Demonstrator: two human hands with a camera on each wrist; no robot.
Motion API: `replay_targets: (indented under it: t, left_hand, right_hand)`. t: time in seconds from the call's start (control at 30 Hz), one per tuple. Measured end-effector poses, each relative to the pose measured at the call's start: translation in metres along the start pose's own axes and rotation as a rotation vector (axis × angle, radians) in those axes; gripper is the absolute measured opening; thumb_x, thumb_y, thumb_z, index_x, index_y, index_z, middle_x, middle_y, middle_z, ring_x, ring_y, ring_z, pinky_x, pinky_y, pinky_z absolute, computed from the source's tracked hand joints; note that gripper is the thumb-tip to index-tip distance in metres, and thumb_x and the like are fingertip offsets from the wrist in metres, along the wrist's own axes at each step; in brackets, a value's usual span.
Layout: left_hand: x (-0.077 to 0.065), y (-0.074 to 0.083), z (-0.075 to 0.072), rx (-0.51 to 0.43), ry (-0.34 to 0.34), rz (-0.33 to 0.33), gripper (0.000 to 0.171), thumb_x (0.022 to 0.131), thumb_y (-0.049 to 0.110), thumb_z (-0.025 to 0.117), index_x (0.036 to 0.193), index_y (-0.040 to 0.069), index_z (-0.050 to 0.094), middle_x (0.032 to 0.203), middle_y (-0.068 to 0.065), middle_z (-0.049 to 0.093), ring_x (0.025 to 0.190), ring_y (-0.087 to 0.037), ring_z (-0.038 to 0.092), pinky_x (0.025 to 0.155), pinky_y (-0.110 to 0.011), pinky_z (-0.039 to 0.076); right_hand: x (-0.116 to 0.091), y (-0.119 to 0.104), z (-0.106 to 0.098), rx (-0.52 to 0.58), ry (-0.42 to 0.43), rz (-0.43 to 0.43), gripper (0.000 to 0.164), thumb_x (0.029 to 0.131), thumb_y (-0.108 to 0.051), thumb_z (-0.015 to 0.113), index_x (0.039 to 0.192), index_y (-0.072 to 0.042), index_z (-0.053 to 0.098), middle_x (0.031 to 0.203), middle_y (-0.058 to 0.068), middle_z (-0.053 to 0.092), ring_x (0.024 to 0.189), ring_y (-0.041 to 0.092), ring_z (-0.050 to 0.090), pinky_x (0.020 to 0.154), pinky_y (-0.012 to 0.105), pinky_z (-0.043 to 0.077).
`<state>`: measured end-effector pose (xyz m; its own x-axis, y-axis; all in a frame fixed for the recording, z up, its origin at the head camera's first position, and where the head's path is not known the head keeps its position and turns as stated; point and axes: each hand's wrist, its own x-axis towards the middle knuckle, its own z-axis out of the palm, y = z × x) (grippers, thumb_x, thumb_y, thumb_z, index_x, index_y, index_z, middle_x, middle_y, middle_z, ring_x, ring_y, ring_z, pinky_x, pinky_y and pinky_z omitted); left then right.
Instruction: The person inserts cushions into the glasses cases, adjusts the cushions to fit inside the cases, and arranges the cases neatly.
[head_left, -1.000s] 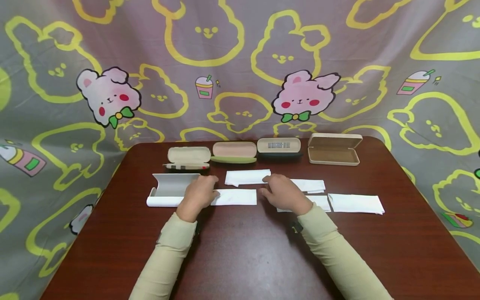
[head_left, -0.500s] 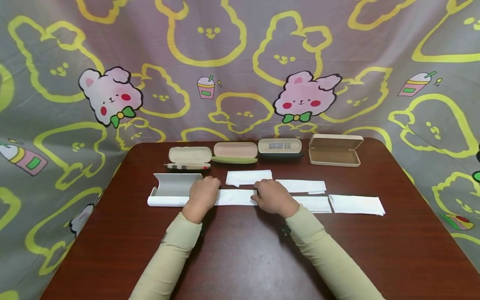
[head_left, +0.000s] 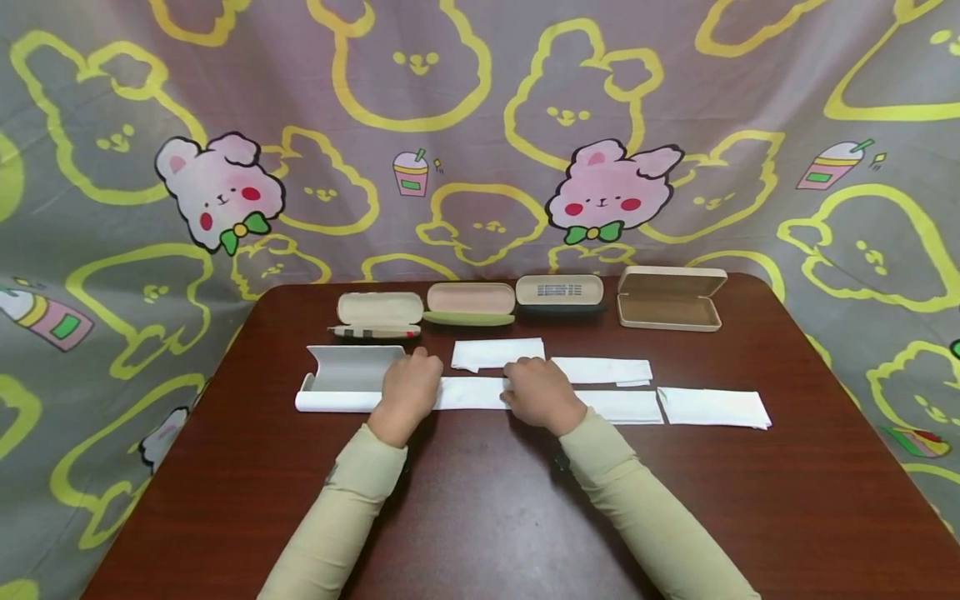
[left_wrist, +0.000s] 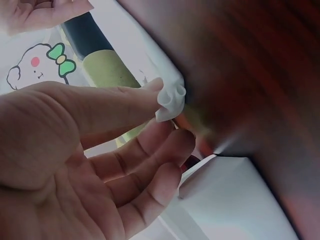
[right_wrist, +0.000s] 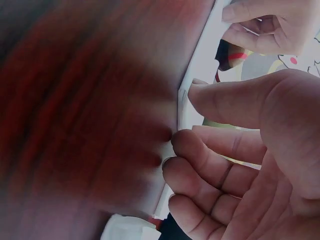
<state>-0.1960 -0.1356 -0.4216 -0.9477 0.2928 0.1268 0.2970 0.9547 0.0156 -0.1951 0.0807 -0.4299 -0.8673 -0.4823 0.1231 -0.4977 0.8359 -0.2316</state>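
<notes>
A folded white cloth (head_left: pixel 472 392) lies flat across the table between my two hands. My left hand (head_left: pixel 408 387) pinches its left end between thumb and fingers; in the left wrist view the cloth's folded end (left_wrist: pixel 172 97) bunches at the thumb tip. At the right end, my right hand (head_left: pixel 543 393) has its thumb on the cloth (right_wrist: pixel 187 107) and its fingers curled by the edge, pinching it. Just left of the left hand lies an open white glasses case (head_left: pixel 330 402) with a grey inside, partly hidden by that hand.
More folded white cloths lie behind (head_left: pixel 498 353) and to the right (head_left: pixel 712 407). Along the back stand several open glasses cases: one with a patterned base (head_left: pixel 378 310), a green one (head_left: pixel 470 304), a dark one (head_left: pixel 558 293) and a beige one (head_left: pixel 670 300).
My right hand has moved left and down onto the right end of the folded cloth. The left hand has shifted slightly right at the left end. The cases have not moved.
</notes>
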Motion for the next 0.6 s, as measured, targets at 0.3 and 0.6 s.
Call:
replay_targets:
  t: [0.3,0.6]
  left_hand:
    - [-0.0056,0.0015,-0.0013,0.02,0.06,0.02,0.009,0.082,-0.004,0.067,0.079,0.004,0.068,0.08,-0.017,0.062,0.066,-0.036,0.062,0.058,-0.048,0.052]
    - [-0.01,0.0031,-0.0052,-0.013,0.159,0.06,0.016,0.083,-0.007,0.062,0.073,0.004,0.058,0.067,-0.013,0.063,0.06,-0.034,0.063,0.053,-0.047,0.05]
  right_hand:
    - [0.0021,0.0042,0.0034,0.081,0.003,0.022,0.02,0.084,-0.016,0.079,0.076,-0.012,0.061,0.07,0.0,0.056,0.07,0.022,0.06,0.063,0.044,0.05]
    - [0.0052,0.0079,0.002,0.153,-0.031,0.066,0.021,0.083,-0.017,0.079,0.075,-0.014,0.06,0.07,-0.003,0.055,0.068,0.017,0.056,0.062,0.039,0.048]
